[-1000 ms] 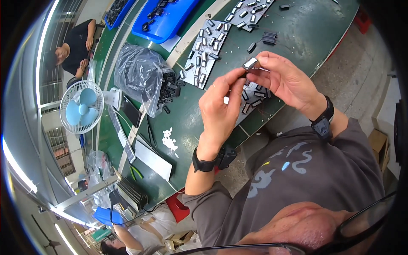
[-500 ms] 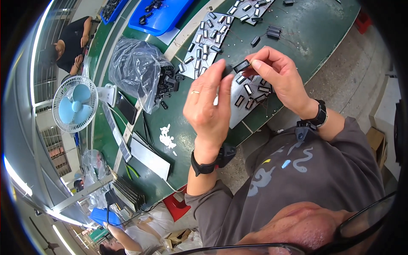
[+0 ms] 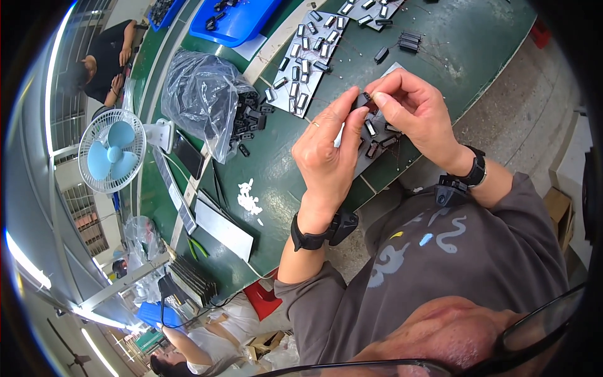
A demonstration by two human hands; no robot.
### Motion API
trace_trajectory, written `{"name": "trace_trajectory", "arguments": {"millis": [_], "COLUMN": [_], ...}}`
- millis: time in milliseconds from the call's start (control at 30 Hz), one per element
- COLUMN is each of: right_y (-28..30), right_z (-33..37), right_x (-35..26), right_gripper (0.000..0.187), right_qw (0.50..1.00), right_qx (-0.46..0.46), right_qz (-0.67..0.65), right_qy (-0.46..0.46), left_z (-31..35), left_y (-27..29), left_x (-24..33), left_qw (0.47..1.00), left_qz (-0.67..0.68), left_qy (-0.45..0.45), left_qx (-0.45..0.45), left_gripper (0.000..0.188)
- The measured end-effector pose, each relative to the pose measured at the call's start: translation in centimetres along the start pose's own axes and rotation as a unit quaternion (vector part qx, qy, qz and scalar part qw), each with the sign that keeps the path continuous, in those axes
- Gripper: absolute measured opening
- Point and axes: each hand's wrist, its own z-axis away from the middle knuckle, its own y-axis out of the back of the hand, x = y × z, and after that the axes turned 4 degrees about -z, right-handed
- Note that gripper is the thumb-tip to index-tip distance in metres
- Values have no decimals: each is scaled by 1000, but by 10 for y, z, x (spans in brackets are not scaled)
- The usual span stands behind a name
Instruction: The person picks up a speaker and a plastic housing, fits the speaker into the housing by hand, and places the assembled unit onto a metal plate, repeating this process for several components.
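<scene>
A small black rectangular part (image 3: 361, 101) is held above the table between my two hands. The thumb and fingertips of my left hand (image 3: 328, 151) pinch its left side. At its right end, the thumb and forefinger of my right hand (image 3: 419, 119) are closed. Whether it is one piece or two pressed together cannot be made out. Below my hands, a pale board (image 3: 370, 160) carries several black-framed parts, partly hidden by my fingers. Another pale board (image 3: 298, 102) beyond holds rows of similar parts with thin wires.
Left of my left hand lie a clear plastic bag (image 3: 198, 103), black housings (image 3: 251, 119) and small white pieces (image 3: 248, 198). A fan (image 3: 113, 151), a phone (image 3: 187, 157), green-handled pliers (image 3: 198, 246) and a blue tray (image 3: 235, 28) are farther off. Two people sit nearby.
My left hand has moved right and slightly down, bringing its black piece up against the one in my right hand. Both hands now meet at the part.
</scene>
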Motion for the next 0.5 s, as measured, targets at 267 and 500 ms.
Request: {"name": "trace_trajectory", "arguments": {"millis": [267, 500], "right_y": [0, 1], "right_z": [-1, -1], "right_x": [-2, -1], "right_gripper": [9, 10], "right_qw": [1000, 1000], "right_qx": [-8, -13], "right_qz": [20, 21], "right_qy": [2, -4], "left_z": [1, 1], "left_y": [1, 1], "left_x": [3, 0], "left_qw": [999, 999], "left_qz": [17, 18], "left_qy": [35, 41], "left_qx": [-6, -23], "left_gripper": [25, 25]}}
